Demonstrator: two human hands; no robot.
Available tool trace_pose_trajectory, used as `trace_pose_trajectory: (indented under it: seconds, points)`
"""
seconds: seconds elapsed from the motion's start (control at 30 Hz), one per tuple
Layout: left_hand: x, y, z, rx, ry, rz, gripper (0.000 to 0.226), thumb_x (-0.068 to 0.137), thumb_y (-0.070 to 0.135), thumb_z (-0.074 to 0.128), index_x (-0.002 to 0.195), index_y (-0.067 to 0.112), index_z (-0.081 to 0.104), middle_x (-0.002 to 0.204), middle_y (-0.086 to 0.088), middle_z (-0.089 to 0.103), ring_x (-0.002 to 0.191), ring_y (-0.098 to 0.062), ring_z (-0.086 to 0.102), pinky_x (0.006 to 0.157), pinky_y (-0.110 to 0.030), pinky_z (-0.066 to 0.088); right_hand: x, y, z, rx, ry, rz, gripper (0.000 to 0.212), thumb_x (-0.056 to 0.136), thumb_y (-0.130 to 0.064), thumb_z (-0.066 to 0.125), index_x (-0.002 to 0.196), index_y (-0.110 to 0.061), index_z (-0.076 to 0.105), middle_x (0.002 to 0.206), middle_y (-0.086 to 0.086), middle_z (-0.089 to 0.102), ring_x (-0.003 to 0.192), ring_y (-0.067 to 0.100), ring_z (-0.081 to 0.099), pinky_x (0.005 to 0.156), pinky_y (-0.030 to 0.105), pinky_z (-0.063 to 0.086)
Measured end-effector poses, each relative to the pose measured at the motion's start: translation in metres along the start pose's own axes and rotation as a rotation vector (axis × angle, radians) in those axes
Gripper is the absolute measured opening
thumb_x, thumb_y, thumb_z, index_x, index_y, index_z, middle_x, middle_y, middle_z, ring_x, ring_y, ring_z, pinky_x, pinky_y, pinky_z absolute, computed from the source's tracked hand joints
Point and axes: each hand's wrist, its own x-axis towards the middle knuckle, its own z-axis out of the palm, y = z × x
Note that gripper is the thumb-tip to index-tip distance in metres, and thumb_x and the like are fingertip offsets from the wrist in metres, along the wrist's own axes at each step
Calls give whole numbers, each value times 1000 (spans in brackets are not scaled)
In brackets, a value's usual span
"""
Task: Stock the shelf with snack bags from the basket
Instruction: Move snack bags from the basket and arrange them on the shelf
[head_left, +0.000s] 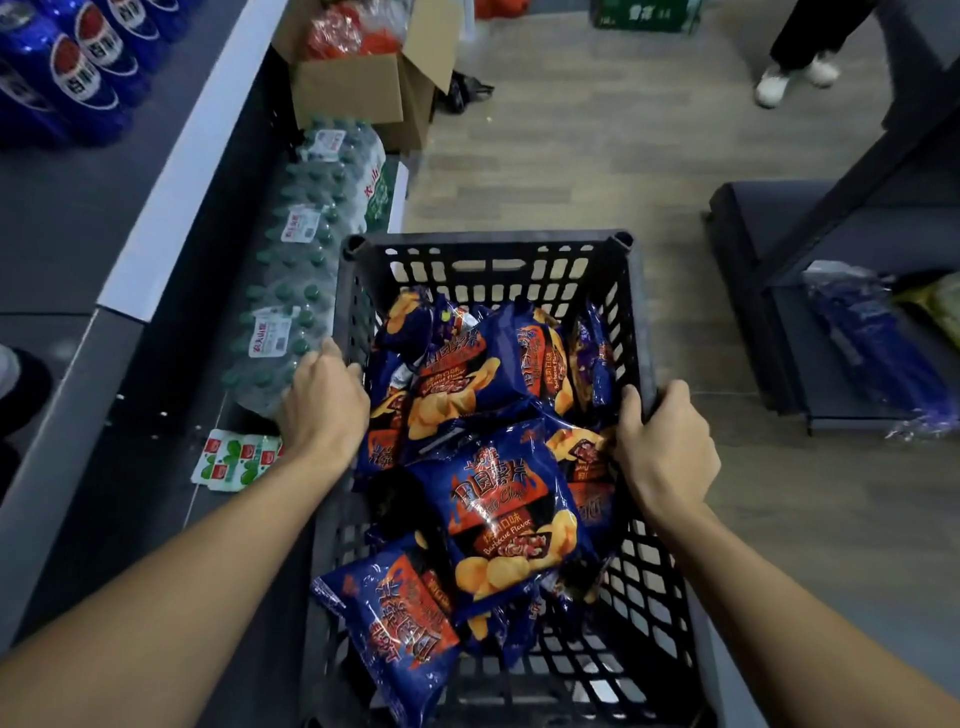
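Note:
A black plastic lattice basket (488, 249) fills the lower middle of the head view, with several blue and orange barbecue potato chip bags (509, 509) piled inside. My left hand (324, 400) grips the basket's left rim. My right hand (662, 436) grips the right rim, fingers curled over the edge. The grey shelf (67, 223) runs along the left side, its near part bare.
Blue cola bottles (67, 67) stand on the shelf at top left. Shrink-wrapped water bottle packs (306, 270) lie on the floor left of the basket, with an open cardboard box (358, 78) behind them. A low dark rack (810, 291) is at right. A person's feet (795, 75) are at top right.

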Motion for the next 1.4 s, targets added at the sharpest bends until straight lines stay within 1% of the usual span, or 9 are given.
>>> trace_pose_trajectory:
  seconds: [0.23, 0.6, 0.77, 0.9, 1.03, 1.13, 1.23, 1.33, 1.4]
  points:
    - [30, -5, 18, 29, 5, 18, 38, 102, 23, 47, 133, 2, 46, 120, -17, 59, 105, -40, 58, 78, -46, 45, 16, -7, 30, -20, 8, 27, 33, 98, -46, 46, 89, -15, 44, 81, 3, 55, 73, 29, 49, 68, 38, 40]
    - [31, -5, 33, 43, -15, 27, 57, 101, 29, 45, 148, 3, 26, 137, -17, 46, 108, -37, 58, 78, -49, 50, 21, -15, 26, -88, -44, 26, 33, 97, -47, 47, 89, -16, 41, 78, -3, 47, 70, 26, 44, 67, 36, 33]
    - [22, 1, 34, 139, -12, 24, 71, 98, 42, 44, 151, 2, 20, 142, -21, 38, 125, -37, 41, 97, -49, 40, 17, -15, 22, -111, -68, 25, 34, 94, -53, 48, 92, -19, 41, 83, -2, 51, 74, 26, 46, 68, 36, 35]
    - [12, 15, 30, 89, -6, 122, 62, 99, 47, 35, 152, 15, 26, 154, -12, 26, 141, -31, 23, 112, -50, 24, 14, -16, 20, -134, -98, 6, 42, 92, -55, 51, 100, -14, 47, 98, 8, 61, 94, 33, 58, 72, 40, 42]
    - [-1, 30, 28, -90, -94, 232, 58, 101, 51, 27, 151, 23, 28, 159, 1, 24, 147, -19, 17, 119, -47, 18, 5, -23, 14, -116, -175, -2, 54, 92, -55, 53, 120, -11, 47, 119, 11, 59, 109, 34, 55, 77, 43, 42]
    - [-16, 38, 22, -208, -142, 320, 60, 99, 57, 24, 150, 27, 29, 158, 9, 22, 147, -13, 16, 118, -48, 20, -8, -30, 7, -151, -127, -85, 72, 93, -55, 51, 145, -8, 34, 145, 16, 43, 132, 35, 40, 102, 50, 36]
    - [-27, 51, 6, -295, -159, 380, 61, 98, 60, 25, 152, 31, 25, 160, 12, 17, 147, -12, 13, 116, -47, 19, -15, -57, -11, 177, -119, -287, 74, 93, -58, 51, 150, -15, 32, 152, 6, 40, 140, 20, 36, 114, 44, 33]
    - [-34, 58, -4, -279, -297, 361, 60, 97, 61, 26, 152, 43, 11, 162, 15, 4, 149, -16, 3, 118, -52, 15, -21, -84, -18, 372, -298, -348, 71, 90, -69, 44, 148, -29, 35, 149, -3, 45, 133, 8, 41, 113, 39, 35]
    - [-46, 52, -4, -237, -520, 286, 63, 98, 51, 38, 144, 61, -4, 160, 19, -13, 149, -23, -10, 115, -64, 10, -33, -85, -13, 202, -494, -355, 79, 82, -83, 32, 150, -42, 26, 155, -3, 37, 140, 21, 37, 114, 52, 32]
